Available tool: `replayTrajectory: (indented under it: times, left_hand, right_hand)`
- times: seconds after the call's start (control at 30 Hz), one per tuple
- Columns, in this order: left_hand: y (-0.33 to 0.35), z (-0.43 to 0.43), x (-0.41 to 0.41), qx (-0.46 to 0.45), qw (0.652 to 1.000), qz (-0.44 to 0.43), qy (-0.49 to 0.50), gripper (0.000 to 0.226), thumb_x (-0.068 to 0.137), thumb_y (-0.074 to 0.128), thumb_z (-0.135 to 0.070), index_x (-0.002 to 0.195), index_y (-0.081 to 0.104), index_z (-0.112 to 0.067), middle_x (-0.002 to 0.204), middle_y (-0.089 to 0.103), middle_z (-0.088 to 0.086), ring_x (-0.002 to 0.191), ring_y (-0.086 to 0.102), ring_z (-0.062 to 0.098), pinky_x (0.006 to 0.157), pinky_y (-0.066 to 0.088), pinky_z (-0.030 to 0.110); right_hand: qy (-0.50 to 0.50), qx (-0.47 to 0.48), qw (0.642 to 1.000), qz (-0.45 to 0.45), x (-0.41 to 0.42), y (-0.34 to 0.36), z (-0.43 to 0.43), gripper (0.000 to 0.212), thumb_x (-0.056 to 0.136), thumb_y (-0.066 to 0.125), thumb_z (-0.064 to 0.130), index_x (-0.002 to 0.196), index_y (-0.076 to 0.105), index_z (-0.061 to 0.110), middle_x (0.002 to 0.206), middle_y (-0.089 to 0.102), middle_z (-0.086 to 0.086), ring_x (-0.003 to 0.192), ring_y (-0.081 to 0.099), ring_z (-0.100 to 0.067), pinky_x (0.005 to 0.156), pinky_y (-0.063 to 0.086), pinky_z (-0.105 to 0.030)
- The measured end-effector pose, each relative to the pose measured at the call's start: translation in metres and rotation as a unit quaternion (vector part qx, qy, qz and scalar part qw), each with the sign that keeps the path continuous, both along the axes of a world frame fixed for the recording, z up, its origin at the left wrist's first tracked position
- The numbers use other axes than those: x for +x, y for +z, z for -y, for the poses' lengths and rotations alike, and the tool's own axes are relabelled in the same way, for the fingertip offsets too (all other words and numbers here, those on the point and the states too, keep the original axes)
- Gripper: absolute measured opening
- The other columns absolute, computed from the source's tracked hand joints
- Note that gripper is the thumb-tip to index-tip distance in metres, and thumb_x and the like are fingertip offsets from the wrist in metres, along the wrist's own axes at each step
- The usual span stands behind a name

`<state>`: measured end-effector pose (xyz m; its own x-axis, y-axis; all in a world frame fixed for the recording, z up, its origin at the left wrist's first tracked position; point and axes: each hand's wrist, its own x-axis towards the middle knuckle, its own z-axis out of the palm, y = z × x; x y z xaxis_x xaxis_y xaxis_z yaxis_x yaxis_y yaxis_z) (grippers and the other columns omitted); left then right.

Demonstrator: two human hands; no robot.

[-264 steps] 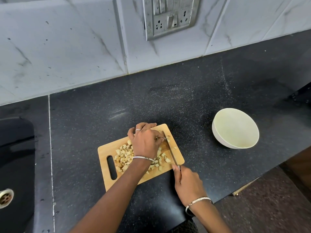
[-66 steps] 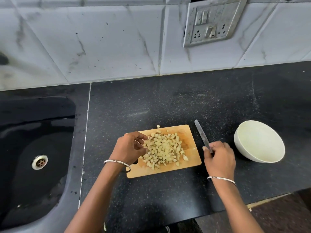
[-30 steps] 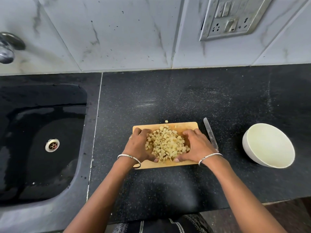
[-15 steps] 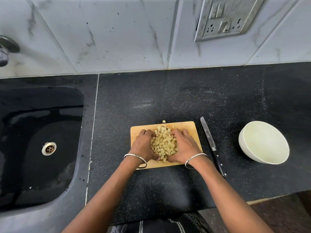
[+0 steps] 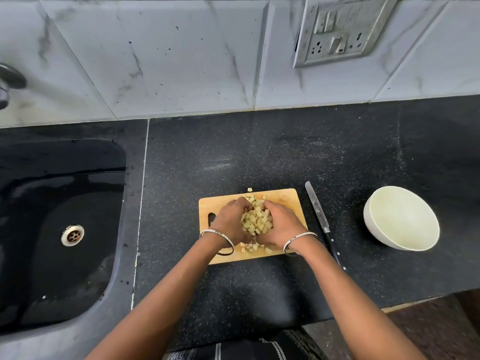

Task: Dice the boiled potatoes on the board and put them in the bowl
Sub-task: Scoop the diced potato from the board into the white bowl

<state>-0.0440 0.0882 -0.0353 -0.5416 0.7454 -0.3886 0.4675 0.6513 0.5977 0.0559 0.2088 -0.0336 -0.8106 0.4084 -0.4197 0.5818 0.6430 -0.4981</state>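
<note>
Counter (image 5: 259, 157): black, speckled, carries everything. Bowl (image 5: 405, 216): pale and empty, well to my right, apart from the board. Board (image 5: 285, 200): wooden, straight in front of me. My left hand (image 5: 230, 222) and right hand (image 5: 281, 224) are cupped on it, fingers curled in from either side round the cubes (image 5: 257, 219), which stand heaped between my palms. Knife (image 5: 318, 211): lies on the counter between board and bowl, in neither hand. Strays (image 5: 250, 248): a few bits at the board's near edge by my wrists, one more at its far edge.

Handling, as I judge it: boiled potato is soft, damp and light. The cubes will mash under a squeeze and slip out through any gap. I take hold low, little fingers under the heap at board level and palms as walls, with only enough pressure to close the cup.

Change: a little earlier my right hand held the knife and the cubes lay spread flat, whereas now the knife is down. A moment ago my hands stood wider apart. Now they are closer, the heap is narrower and taller, and strays lie behind my wrists. The bowl is as empty as before.
</note>
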Motion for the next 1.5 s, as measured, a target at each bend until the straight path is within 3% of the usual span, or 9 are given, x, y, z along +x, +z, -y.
replayTrajectory:
  times: [0.37,0.5,0.63,0.77,0.93,1.1,1.3,1.4,1.5]
  left_hand:
    - [0.027,-0.009,-0.006,0.037,0.999,0.005,-0.039,0.065,0.066,0.085,-0.011,0.12,0.049,-0.021,0.119,0.054,0.002,0.097,0.049,0.016,0.075,0.038,0.022]
    - [0.028,-0.012,-0.004,0.02,0.999,0.004,-0.05,0.068,0.066,0.085,-0.011,0.121,0.048,-0.021,0.121,0.054,0.003,0.1,0.051,0.018,0.077,0.042,0.024]
    - [0.033,-0.016,-0.002,0.018,0.999,0.003,-0.051,0.068,0.065,0.086,-0.013,0.121,0.049,-0.023,0.123,0.054,0.002,0.1,0.052,0.018,0.078,0.043,0.025]
    - [0.052,-0.034,0.002,0.024,0.998,-0.01,-0.063,0.066,0.064,0.086,-0.014,0.119,0.051,-0.023,0.12,0.054,0.001,0.096,0.05,0.016,0.074,0.039,0.025]
    - [0.082,-0.073,0.019,0.025,0.995,-0.023,-0.091,0.065,0.064,0.086,-0.015,0.118,0.051,-0.025,0.112,0.052,-0.005,0.099,0.05,0.015,0.074,0.039,0.023]
    - [0.103,-0.135,0.056,0.059,0.99,-0.004,-0.125,0.067,0.062,0.086,-0.013,0.118,0.052,-0.024,0.112,0.054,-0.004,0.1,0.052,0.015,0.078,0.045,0.026]
    - [0.093,-0.218,0.111,0.076,0.983,0.029,-0.167,0.068,0.06,0.087,-0.012,0.118,0.053,-0.022,0.112,0.056,-0.002,0.098,0.052,0.015,0.079,0.044,0.027]
    - [0.072,-0.244,0.133,0.056,0.983,0.041,-0.17,0.066,0.062,0.085,-0.01,0.119,0.054,-0.021,0.115,0.057,0.001,0.096,0.053,0.016,0.078,0.044,0.025]
    - [0.052,-0.258,0.149,0.023,0.984,0.013,-0.178,0.066,0.062,0.085,-0.012,0.12,0.054,-0.021,0.119,0.059,0.005,0.103,0.057,0.021,0.081,0.046,0.027]
  right_hand:
    - [-0.037,-0.074,0.996,-0.033,0.007,0.017,-0.018,0.055,0.064,0.084,0.024,0.109,0.054,0.022,0.098,0.062,0.007,0.087,0.06,-0.014,0.066,0.046,-0.024]
    - [-0.045,-0.1,0.993,-0.033,0.009,0.015,-0.016,0.048,0.061,0.082,0.022,0.102,0.058,0.022,0.1,0.064,0.003,0.089,0.064,-0.016,0.078,0.057,-0.037]
    - [-0.054,-0.139,0.988,-0.038,0.014,0.019,-0.021,0.046,0.061,0.08,0.017,0.101,0.059,0.022,0.098,0.066,0.003,0.085,0.066,-0.013,0.07,0.057,-0.031]
    - [-0.067,-0.168,0.982,-0.052,0.023,0.038,-0.039,0.044,0.062,0.079,0.012,0.102,0.061,0.021,0.095,0.07,0.0,0.084,0.071,-0.016,0.082,0.059,-0.037]
    - [-0.094,-0.195,0.973,-0.079,0.047,0.068,-0.072,0.04,0.067,0.078,-0.001,0.101,0.062,0.013,0.097,0.068,-0.005,0.085,0.068,-0.017,0.058,0.054,-0.02]
    - [-0.121,-0.177,0.972,-0.096,0.094,0.091,-0.128,0.044,0.06,0.079,0.008,0.1,0.064,0.02,0.096,0.072,-0.002,0.092,0.07,-0.018,0.079,0.06,-0.041]
    - [-0.187,-0.181,0.962,-0.086,0.159,0.097,-0.193,0.039,0.066,0.072,-0.014,0.1,0.063,0.002,0.09,0.067,-0.014,0.079,0.069,-0.02,0.07,0.061,-0.042]
    - [-0.212,-0.175,0.961,-0.046,0.178,0.077,-0.216,0.042,0.064,0.075,-0.013,0.1,0.064,0.007,0.092,0.067,-0.01,0.08,0.07,-0.02,0.065,0.06,-0.036]
    - [-0.199,-0.111,0.974,0.004,0.185,0.052,-0.227,0.05,0.049,0.083,0.015,0.095,0.064,0.022,0.093,0.069,-0.003,0.088,0.069,-0.023,0.073,0.06,-0.042]
